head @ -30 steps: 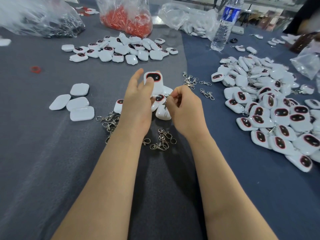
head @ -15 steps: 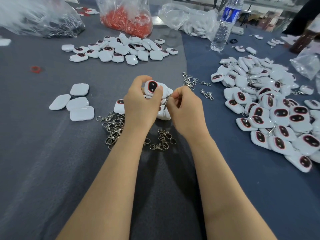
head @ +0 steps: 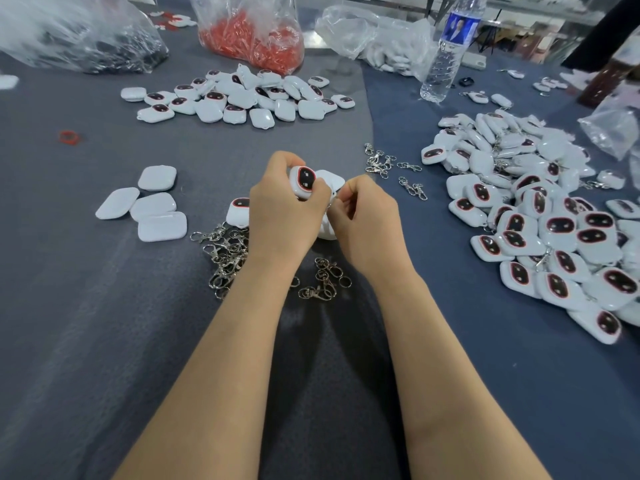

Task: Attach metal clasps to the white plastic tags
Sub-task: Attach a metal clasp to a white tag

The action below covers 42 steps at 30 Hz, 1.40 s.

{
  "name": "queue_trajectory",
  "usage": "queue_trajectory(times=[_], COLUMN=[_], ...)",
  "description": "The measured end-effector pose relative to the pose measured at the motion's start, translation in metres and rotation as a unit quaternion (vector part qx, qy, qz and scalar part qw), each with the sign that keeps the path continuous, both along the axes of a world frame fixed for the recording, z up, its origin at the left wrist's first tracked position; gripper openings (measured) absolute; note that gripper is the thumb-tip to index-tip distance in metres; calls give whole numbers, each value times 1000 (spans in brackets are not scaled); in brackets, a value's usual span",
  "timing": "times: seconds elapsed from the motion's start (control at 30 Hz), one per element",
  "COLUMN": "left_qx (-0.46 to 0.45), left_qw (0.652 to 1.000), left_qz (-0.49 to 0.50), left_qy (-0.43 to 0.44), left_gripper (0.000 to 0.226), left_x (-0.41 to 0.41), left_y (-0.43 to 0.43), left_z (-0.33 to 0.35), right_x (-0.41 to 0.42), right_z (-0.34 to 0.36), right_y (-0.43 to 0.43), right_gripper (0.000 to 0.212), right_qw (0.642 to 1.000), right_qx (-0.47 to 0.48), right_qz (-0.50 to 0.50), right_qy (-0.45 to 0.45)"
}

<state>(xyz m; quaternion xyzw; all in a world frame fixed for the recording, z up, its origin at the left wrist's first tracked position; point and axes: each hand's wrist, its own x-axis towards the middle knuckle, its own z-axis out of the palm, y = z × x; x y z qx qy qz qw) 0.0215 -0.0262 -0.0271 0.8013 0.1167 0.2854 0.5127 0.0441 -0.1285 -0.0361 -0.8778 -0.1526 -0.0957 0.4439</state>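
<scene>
My left hand [head: 284, 216] holds one white tag [head: 304, 180] up off the table [head: 104, 341]. My thumb and fingers are curled round its edges, and its dark, red-rimmed face is turned toward me. My right hand [head: 367, 223] is just beside it, nearly touching. Its fingers are curled in tight and the tips are pinched at the tag's lower corner on a metal clasp [head: 329, 206]. Only a sliver of the clasp shows between my fingers, so I cannot tell whether it is hooked on.

A few more tags [head: 239, 211] lie on the table directly under my hands, partly covered by them. Loose clasps [head: 225, 258] are heaped beside my left wrist. A smaller cluster of clasps [head: 323, 280] lies between my forearms, and a third scatter of clasps [head: 381, 161] sits beyond my right hand.

To my left four plain white pieces [head: 152, 206] lie face down, close together. A spread of tags [head: 242, 98] sits farther back, and a big heap of tags [head: 536, 220] fills the right side, some with clasps showing among them.

Along the far edge stand a bag of red pieces [head: 256, 39], a bag of dark parts [head: 79, 36], a clear bag of white parts [head: 381, 39] and a water bottle [head: 446, 53], upright. A small red ring [head: 69, 136] lies alone at far left.
</scene>
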Motion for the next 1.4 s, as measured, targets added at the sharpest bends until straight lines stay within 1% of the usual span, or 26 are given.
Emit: queue_trajectory(times=[0.17,0.43,0.67,0.87,1.07,1.2,1.4], left_qx=[14,42,78,60,74,60,39], left_qw=[1000,999,997,998,997,998,999], left_qz=[7,5,5,-4,-4,-4,-5], left_qy=[-6,-11,4,9,19,23,27], left_gripper=[13,13,17,17,18,18,15], left_x=[-1,-3,-4,-5,-3,-5,-5], left_y=[1,-2,-3,-2,-1,0,1], left_z=[0,2,4,3,0,-2,1], right_x=[0,2,4,6,5,2,4], right_z=[0,-1,-5,-7,-6,-3,-5], right_y=[-1,-1,4,1,0,1,0], right_gripper=[6,7,26,21,16,14,10], right_qw=[1000,1000,999,1000,1000,1000,1000], right_qx=[6,-10,-39,-24,-11,-2,-1], right_qz=[-3,-5,-14,-15,-11,0,-28], right_qy=[5,7,7,5,4,-9,4])
